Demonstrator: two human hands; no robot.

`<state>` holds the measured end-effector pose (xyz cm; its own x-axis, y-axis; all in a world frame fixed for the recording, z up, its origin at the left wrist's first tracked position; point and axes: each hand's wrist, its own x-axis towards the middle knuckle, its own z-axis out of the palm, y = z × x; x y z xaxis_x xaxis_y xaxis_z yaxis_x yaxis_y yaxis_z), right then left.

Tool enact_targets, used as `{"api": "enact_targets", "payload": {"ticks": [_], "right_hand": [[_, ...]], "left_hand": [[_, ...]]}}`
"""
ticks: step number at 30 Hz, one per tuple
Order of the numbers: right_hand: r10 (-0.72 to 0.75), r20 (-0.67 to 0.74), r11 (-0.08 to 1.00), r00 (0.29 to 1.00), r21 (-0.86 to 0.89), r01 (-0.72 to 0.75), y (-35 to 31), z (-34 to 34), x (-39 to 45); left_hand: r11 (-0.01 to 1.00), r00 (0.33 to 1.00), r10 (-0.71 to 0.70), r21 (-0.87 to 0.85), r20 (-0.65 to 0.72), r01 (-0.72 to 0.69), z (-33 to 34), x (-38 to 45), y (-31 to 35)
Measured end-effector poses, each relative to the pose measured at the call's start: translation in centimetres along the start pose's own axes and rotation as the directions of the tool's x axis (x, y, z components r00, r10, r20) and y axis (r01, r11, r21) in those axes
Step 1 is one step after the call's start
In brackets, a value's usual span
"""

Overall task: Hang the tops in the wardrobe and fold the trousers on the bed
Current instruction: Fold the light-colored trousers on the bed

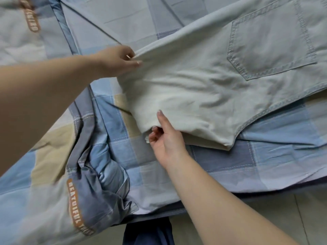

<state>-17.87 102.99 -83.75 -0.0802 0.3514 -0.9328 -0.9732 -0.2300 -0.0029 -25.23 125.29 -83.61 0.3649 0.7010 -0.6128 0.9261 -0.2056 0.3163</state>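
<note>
pale trousers [203, 82] are spread pocket-side up on the checked bed cover [159, 167], their far-left edge pinched in the grip of the left hand [115, 61], their near-left folded edge grasped between thumb and fingers of the right hand [164, 137].

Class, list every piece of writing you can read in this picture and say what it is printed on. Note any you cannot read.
"BEAUTIFUL TH...": white letters on an orange strip on the checked quilt, lower left; the rest is too blurred to read.
A second orange strip on the quilt, upper left: lettering too blurred to read.
The pale trousers show no writing.
</note>
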Motion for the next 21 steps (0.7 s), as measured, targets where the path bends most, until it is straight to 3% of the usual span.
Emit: {"api": "enact_targets", "payload": {"ticks": [2,5,8,10,13,15,17,21], "right_hand": [[-0.012,0.057,0.963,0.998,-0.268,0.027,0.2,1.1,0.6],[0.000,0.073,0.762,0.997,-0.646,0.047,0.8,1.0,0.9],[-0.079,0.086,0.558,0.993,-0.822,0.116,0.9,-0.6,0.3],[-0.206,0.102,0.499,0.973,-0.845,0.194,0.9,-1.4,-0.1],[-0.348,0.133,0.528,0.928,-0.790,0.312,1.5,-1.3,-0.1],[-0.342,0.135,0.544,0.930,-0.778,0.313,2.3,-1.1,0.0],[-0.280,0.097,0.587,0.955,-0.770,0.251,3.1,-1.2,0.4],[-0.025,-0.061,0.831,0.998,-0.557,-0.013,4.5,-1.4,0.8]], "left_hand": [[0.983,0.994,-0.014,0.185,0.112,-0.007,-1.0,0.6,0.0],[0.946,0.974,-0.028,0.322,0.225,-0.047,-2.3,1.2,0.2],[0.921,0.983,-0.003,0.384,0.185,-0.070,-3.4,1.4,0.1],[0.922,0.990,0.051,0.375,0.130,-0.097,-3.7,1.5,0.4],[0.940,0.991,0.111,0.316,0.074,-0.129,-4.0,1.8,0.7],[0.943,0.994,0.099,0.316,0.041,-0.107,-3.8,1.8,0.0],[0.943,0.999,0.041,0.330,0.002,-0.039,-2.9,1.7,-1.1],[0.940,0.993,-0.086,0.324,-0.084,0.109,-1.1,2.2,-1.9]]}}
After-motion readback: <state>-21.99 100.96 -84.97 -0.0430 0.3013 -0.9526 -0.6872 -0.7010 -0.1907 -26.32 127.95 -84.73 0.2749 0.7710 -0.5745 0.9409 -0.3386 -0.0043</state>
